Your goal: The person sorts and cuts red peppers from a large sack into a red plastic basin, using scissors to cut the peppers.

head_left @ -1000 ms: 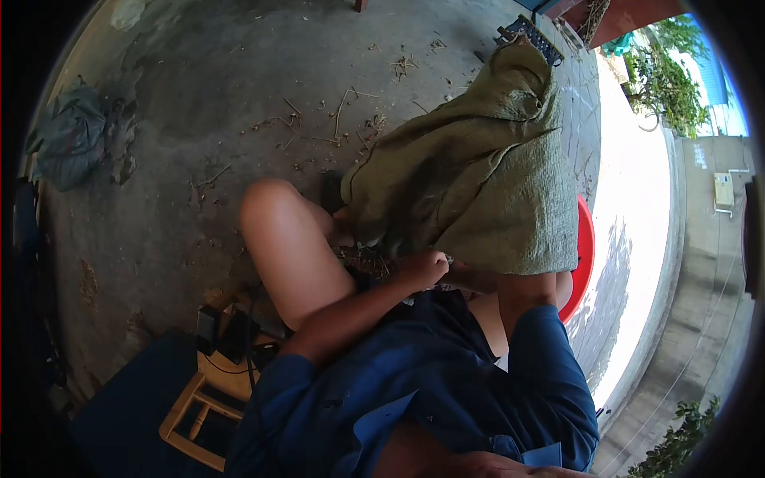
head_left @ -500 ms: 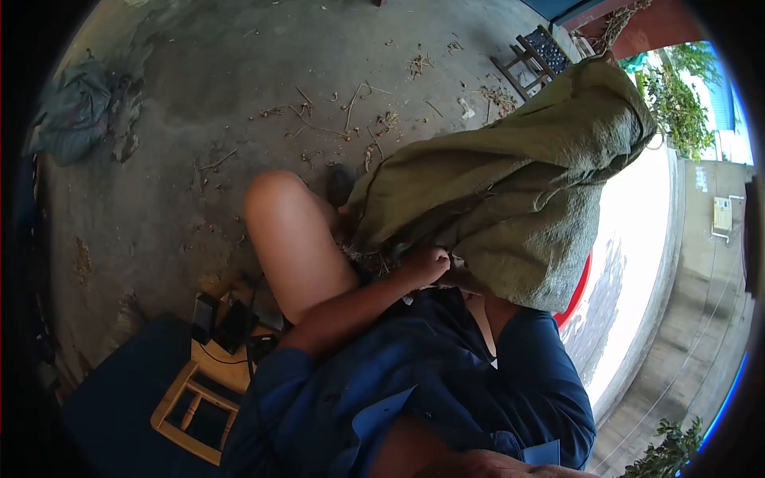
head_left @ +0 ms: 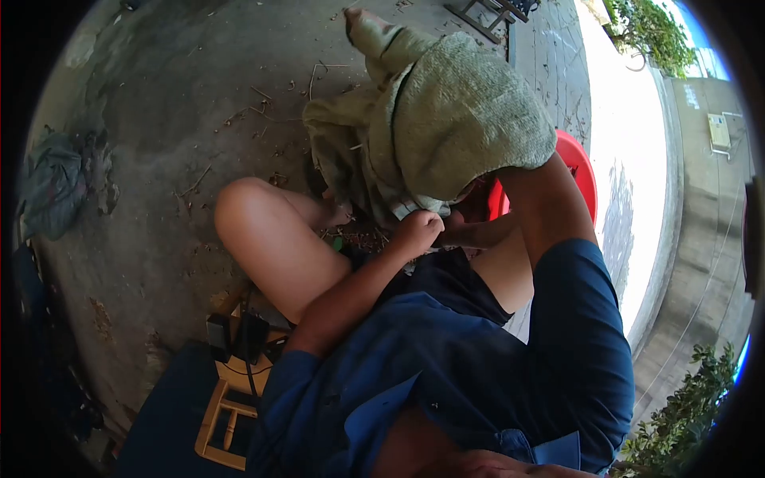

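A green woven sack [head_left: 470,111] spreads in front of me above my crossed legs. My left hand [head_left: 422,229] is a closed fist on the sack's lower edge, near my lap. My right arm goes into the sack's opening, and the fabric bunches around the forearm. The sack hides my right hand [head_left: 478,127], so its fingers cannot be made out. One narrow end of the sack points to the upper left, with a small brownish tip showing there. Dry plant bits lie on the floor between my legs, below the sack.
A red plastic tub-like object [head_left: 582,171] stands to the right, partly behind my arm. A wooden stool [head_left: 227,422] with dark devices and a cable is at lower left. A dark crumpled bag [head_left: 54,187] lies far left. Dry stalks litter the concrete floor [head_left: 175,95].
The sack's far end has swung from the upper right to the upper left, with my right arm inside. More of that arm and the red object now shows. My left fist stays near my lap.
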`<state>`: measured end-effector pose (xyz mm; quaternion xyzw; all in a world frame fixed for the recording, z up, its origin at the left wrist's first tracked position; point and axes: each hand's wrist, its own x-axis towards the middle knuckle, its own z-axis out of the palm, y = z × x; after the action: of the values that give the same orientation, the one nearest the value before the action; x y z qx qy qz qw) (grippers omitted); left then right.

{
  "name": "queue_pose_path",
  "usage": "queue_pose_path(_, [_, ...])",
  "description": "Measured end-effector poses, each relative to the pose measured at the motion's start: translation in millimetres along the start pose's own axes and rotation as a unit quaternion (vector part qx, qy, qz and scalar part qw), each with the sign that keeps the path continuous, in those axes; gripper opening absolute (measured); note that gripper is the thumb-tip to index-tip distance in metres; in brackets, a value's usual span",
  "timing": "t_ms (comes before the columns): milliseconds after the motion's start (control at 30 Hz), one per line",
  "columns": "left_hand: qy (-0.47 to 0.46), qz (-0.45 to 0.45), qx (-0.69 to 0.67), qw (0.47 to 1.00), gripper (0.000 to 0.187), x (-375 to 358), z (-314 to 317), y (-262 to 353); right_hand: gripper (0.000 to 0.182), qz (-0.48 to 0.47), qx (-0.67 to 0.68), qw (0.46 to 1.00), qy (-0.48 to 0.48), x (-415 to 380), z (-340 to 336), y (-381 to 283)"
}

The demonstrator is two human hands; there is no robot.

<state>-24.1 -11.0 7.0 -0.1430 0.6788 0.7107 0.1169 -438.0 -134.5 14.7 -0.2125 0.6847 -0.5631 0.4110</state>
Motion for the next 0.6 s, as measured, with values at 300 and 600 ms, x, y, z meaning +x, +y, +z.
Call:
queue_pose_path(300, [-0.024,-0.04,0.017,0.999,0.031,0,-15,8,0.031,0.145,0.214,0.963,0.081,-112,-9,28])
queue_pose_path(600, [-0.013,-0.024,-0.037,0.999,0.026,6,-10,9,0.032,0.151,0.398,0.897,0.116,-219,21,7])
